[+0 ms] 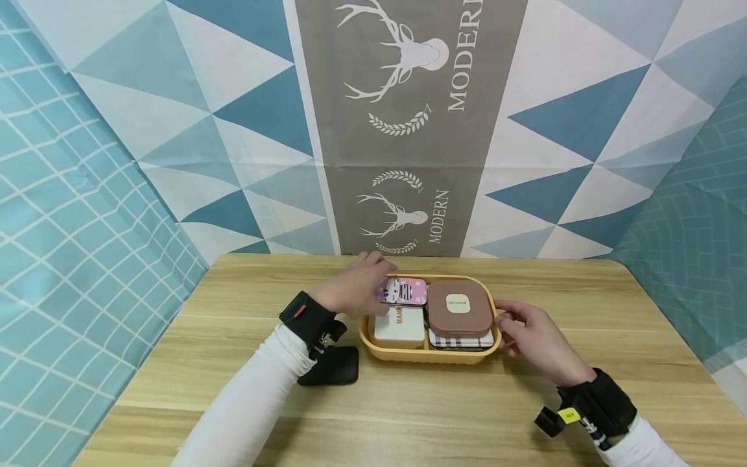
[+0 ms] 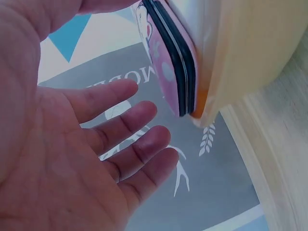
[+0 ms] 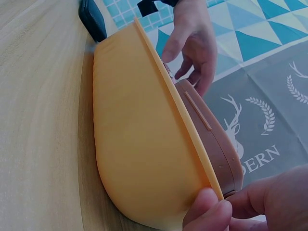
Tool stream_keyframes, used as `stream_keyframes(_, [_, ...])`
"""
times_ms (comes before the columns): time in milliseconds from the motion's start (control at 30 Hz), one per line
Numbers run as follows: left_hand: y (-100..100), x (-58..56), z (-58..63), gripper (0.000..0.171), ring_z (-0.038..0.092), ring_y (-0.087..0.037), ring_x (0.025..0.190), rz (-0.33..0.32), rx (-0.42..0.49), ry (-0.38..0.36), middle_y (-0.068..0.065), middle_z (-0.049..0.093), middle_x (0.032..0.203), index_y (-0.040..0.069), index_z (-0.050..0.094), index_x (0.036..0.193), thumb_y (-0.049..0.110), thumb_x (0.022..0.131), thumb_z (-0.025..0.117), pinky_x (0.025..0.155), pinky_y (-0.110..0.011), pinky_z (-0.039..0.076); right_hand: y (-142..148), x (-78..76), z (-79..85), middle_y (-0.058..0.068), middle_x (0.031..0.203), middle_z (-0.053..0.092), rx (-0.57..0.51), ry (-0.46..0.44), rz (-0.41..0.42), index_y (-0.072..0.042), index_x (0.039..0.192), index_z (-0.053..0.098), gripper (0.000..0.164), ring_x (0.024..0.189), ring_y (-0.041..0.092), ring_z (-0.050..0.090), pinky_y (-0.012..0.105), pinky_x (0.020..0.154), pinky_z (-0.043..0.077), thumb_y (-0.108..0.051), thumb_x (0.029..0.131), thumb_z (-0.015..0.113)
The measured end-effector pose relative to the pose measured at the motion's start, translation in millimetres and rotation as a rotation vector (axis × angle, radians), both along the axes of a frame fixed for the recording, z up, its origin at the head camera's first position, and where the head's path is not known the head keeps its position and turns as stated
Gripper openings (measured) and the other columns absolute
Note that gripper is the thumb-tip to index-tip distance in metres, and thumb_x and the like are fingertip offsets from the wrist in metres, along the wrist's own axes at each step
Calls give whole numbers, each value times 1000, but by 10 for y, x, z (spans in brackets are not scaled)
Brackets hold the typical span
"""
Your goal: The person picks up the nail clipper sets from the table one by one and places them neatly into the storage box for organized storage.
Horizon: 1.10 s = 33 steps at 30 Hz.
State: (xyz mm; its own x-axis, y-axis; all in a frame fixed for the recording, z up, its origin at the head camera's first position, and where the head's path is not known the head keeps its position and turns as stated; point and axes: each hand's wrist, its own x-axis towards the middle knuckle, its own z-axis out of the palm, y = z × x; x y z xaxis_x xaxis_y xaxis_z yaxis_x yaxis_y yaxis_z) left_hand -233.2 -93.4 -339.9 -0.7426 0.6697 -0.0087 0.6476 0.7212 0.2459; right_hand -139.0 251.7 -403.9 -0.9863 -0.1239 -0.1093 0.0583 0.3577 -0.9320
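A yellow plastic basket with a divider stands on the table, full of small cases. At its back left is a pink cartoon tin, with a white box in front of it. A brown square case labelled "MANICURE" lies on a plaid-patterned item on the right side. My left hand is over the left rim beside the pink tin, its fingers spread loosely in the left wrist view. My right hand pinches the basket's right rim between thumb and fingers.
A black wallet-like item lies on the wooden table just left of the basket, under the left wrist. Behind the table hangs a patterned cloth with deer heads. A blue grid-patterned cloth covers the left side.
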Motion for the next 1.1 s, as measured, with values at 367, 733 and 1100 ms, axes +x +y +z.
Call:
stream_keyframes(367, [-159,77,45,84,43,-29,125,17,38,13,-12,49,145,3,51,154,27,81,85,107,-43,43,-2,0,7,21,103,55,-1,-6,0,6,157,41,49,74,26,60,33,60,54,-11,112,49])
stream_keyframes(733, [-306,170,93,86,45,-30,126,36,68,28,-15,49,144,0,49,154,31,81,83,109,-45,43,-4,10,13,22,103,55,-2,1,3,6,157,42,48,73,26,60,33,59,54,-10,112,49])
stream_keyframes(1100, [-478,270,115,91,47,-32,131,75,83,28,-15,49,143,0,48,155,35,82,87,111,-47,44,-4,11,14,21,103,55,-2,2,3,6,157,42,48,74,26,60,33,59,54,-10,113,48])
